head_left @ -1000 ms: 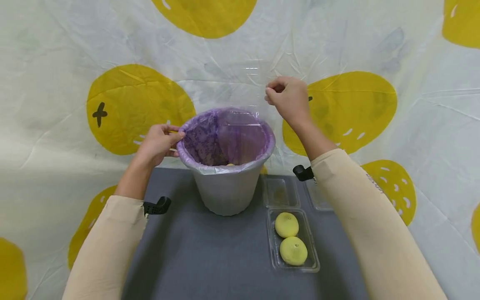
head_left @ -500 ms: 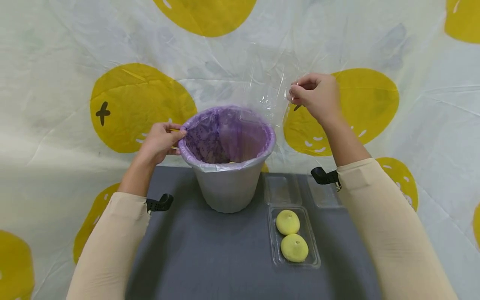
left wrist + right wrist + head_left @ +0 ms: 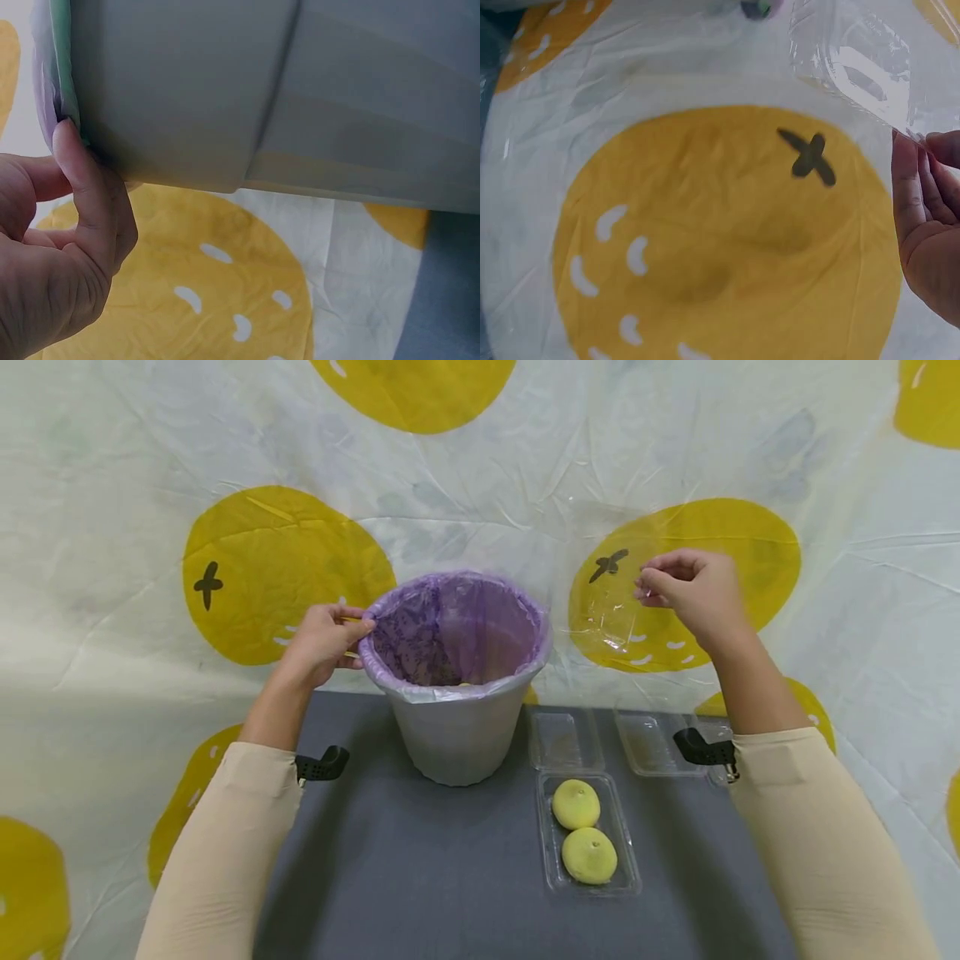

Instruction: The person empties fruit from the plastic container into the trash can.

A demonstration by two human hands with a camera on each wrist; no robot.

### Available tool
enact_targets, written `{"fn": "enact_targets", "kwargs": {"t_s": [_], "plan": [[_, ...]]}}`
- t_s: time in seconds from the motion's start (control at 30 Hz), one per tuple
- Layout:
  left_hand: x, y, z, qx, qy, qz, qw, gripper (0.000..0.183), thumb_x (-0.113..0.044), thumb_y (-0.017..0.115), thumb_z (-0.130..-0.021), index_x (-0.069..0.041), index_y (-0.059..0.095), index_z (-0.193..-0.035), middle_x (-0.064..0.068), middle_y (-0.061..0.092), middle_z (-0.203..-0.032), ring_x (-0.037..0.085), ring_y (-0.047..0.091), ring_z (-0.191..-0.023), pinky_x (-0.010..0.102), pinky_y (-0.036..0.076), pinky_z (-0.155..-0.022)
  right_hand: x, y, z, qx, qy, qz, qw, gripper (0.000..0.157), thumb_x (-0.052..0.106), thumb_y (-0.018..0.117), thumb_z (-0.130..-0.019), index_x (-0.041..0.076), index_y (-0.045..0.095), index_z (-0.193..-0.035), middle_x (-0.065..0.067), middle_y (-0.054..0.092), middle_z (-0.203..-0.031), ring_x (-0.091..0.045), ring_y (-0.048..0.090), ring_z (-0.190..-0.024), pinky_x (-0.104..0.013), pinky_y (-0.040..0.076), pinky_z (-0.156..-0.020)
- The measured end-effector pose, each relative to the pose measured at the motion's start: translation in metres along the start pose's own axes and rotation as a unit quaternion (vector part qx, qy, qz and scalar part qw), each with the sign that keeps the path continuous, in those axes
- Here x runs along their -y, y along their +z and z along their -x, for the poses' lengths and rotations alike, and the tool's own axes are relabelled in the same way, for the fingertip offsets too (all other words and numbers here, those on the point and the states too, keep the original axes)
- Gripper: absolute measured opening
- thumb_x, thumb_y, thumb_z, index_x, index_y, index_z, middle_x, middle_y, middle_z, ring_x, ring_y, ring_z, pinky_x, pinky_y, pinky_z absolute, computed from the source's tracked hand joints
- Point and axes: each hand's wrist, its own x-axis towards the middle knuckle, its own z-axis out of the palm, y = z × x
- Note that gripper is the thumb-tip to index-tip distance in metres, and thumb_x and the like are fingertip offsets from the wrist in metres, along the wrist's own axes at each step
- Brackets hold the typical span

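A pale bin (image 3: 457,743) lined with a purple bag (image 3: 491,639) stands on the grey table. My left hand (image 3: 318,643) pinches its left rim, fingers under the lip and thumb over the bag, as the left wrist view (image 3: 75,225) also shows from outside. To the right of the bin, raised in front of the backdrop, my right hand (image 3: 697,593) pinches the edge of a clear plastic container (image 3: 870,64). A sliver of something yellow (image 3: 465,684) shows inside the bin; the rest of its bottom is hidden.
Right of the bin lies an open clear clamshell box (image 3: 626,881) holding two yellow round fruits (image 3: 589,856), its lid (image 3: 562,739) folded back toward the backdrop. Another clear container (image 3: 651,745) lies beside it. A backdrop printed with yellow shapes hangs close behind the table.
My right hand has moved right and downward, carrying the clear container from above the bin to beside it. My left hand keeps its hold on the rim.
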Motion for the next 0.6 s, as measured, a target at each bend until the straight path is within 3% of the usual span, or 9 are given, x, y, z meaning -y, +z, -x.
{"fn": "enact_targets", "kwargs": {"t_s": [0.17,0.37,0.53,0.6], "plan": [[0.002,0.0,-0.002,-0.002,0.001,-0.002,1.0,0.047,-0.022,0.059,-0.107,-0.001,0.047,-0.146,0.009,0.055,-0.119,0.011,0.062,-0.076,0.023,0.059,-0.059,-0.02,-0.02,0.022,-0.015,0.024,-0.003,1.0,0.02,0.012,0.076,-0.094,-0.004,0.071,-0.105,0.0,0.076,-0.087,-0.012,0.074,-0.074,-0.022,0.062,-0.068],[0.001,0.0,-0.001,-0.003,-0.001,-0.002,1.0,0.046,-0.022,0.058,-0.107,-0.002,0.046,-0.147,0.008,0.054,-0.12,0.011,0.062,-0.077,0.023,0.059,-0.059,-0.052,-0.046,0.048,-0.017,0.051,-0.013,0.998,0.004,0.01,0.073,-0.096,0.008,0.074,-0.098,0.003,0.076,-0.085,-0.01,0.075,-0.074,-0.022,0.062,-0.067],[0.0,0.0,0.0,-0.005,-0.001,-0.004,1.0,0.047,-0.022,0.058,-0.107,-0.001,0.047,-0.147,0.008,0.054,-0.121,0.011,0.062,-0.078,0.023,0.059,-0.059,-0.079,-0.067,0.065,0.006,0.085,0.027,0.996,0.006,0.013,0.069,-0.099,0.014,0.074,-0.1,0.01,0.076,-0.088,-0.005,0.075,-0.078,-0.02,0.062,-0.07],[0.0,0.0,0.0,-0.005,-0.001,-0.005,1.0,0.048,-0.022,0.059,-0.106,-0.001,0.046,-0.147,0.008,0.054,-0.12,0.011,0.062,-0.077,0.023,0.059,-0.059,-0.09,-0.073,0.071,0.024,0.101,0.058,0.993,0.009,0.014,0.066,-0.101,0.009,0.072,-0.106,0.013,0.076,-0.089,-0.004,0.074,-0.079,-0.02,0.062,-0.071]]}}
